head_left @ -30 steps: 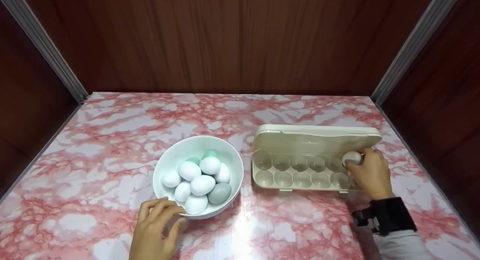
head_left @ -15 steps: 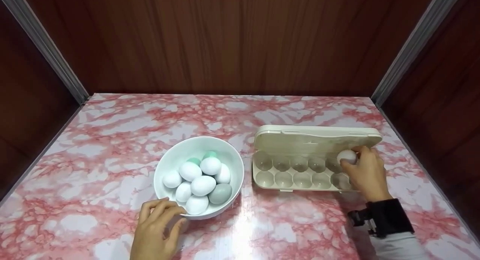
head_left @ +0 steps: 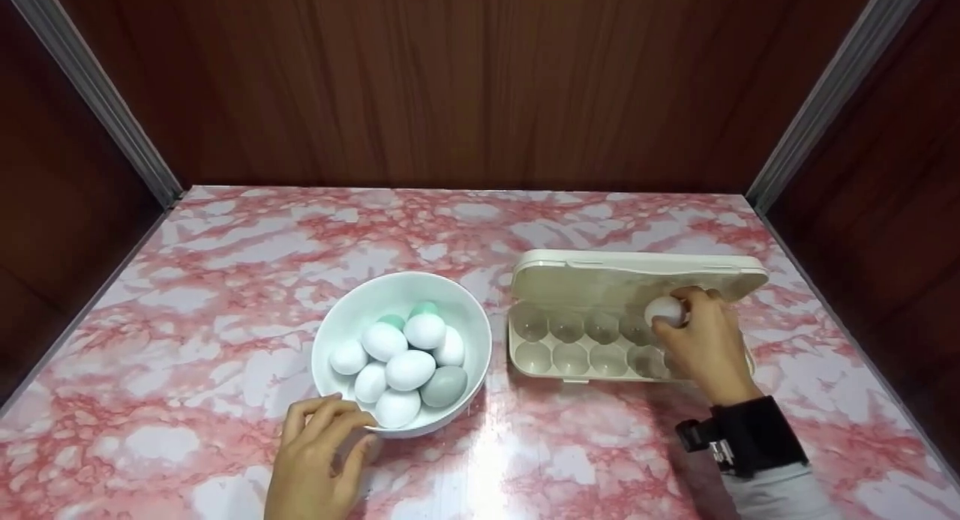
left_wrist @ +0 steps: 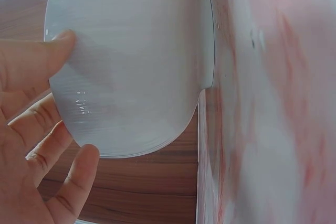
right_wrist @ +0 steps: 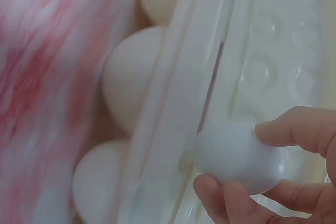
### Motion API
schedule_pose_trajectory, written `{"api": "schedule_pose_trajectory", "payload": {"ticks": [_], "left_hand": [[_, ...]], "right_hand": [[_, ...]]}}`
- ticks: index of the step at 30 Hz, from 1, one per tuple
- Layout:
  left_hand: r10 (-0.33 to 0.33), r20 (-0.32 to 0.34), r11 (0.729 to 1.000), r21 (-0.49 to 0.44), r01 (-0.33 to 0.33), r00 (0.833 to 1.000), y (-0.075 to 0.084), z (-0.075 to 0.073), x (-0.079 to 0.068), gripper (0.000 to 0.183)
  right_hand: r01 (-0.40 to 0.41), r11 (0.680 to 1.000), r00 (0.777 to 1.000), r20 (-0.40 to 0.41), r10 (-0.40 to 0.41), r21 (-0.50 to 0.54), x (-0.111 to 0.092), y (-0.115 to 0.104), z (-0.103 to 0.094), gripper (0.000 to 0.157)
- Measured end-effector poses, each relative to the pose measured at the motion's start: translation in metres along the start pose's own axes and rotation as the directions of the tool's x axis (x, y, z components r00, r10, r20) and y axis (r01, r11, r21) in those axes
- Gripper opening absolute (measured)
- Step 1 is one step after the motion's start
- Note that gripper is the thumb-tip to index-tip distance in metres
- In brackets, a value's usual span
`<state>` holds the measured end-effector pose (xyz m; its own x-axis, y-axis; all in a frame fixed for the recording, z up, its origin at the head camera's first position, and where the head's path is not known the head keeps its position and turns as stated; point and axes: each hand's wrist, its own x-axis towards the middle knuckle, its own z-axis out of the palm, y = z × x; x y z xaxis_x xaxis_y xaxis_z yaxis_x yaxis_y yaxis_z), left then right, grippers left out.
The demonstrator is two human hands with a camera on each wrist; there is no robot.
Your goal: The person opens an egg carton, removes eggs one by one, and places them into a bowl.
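My right hand (head_left: 705,344) pinches a white egg (head_left: 664,311) between thumb and fingers, above the back row of cups in the cream egg carton (head_left: 574,379). The right wrist view shows the egg (right_wrist: 236,156) in front of the carton's raised lid. My left hand (head_left: 319,452) holds the near left rim of a white bowl (head_left: 330,317), fingers over the edge and thumb on the outside. In the left wrist view the thumb touches the bowl's outer wall (left_wrist: 136,66). Several white eggs (head_left: 410,370), a grey egg (head_left: 444,387) and green eggs (head_left: 424,308) lie in the bowl.
The carton lid (head_left: 637,259) stands raised at the back, behind the cups. Both containers sit on a red and white marbled table (head_left: 225,302). Dark wood panels (head_left: 480,85) enclose its back and sides.
My right hand has carried the egg leftward over the carton, from its right end toward the middle. My left hand stays at the bowl's rim.
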<state>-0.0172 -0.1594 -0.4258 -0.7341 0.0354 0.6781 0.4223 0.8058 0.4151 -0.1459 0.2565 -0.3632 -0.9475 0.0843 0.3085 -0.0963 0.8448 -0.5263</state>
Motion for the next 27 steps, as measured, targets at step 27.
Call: {"api": "schedule_pose_trajectory", "payload": {"ticks": [27], "left_hand": [[-0.030, 0.026, 0.999, 0.015, 0.029, 0.999, 0.002, -0.002, 0.000, 0.024]], "right_hand": [[0.130, 0.987, 0.987, 0.082, -0.138, 0.099, -0.026, -0.084, 0.024, 0.036]]}}
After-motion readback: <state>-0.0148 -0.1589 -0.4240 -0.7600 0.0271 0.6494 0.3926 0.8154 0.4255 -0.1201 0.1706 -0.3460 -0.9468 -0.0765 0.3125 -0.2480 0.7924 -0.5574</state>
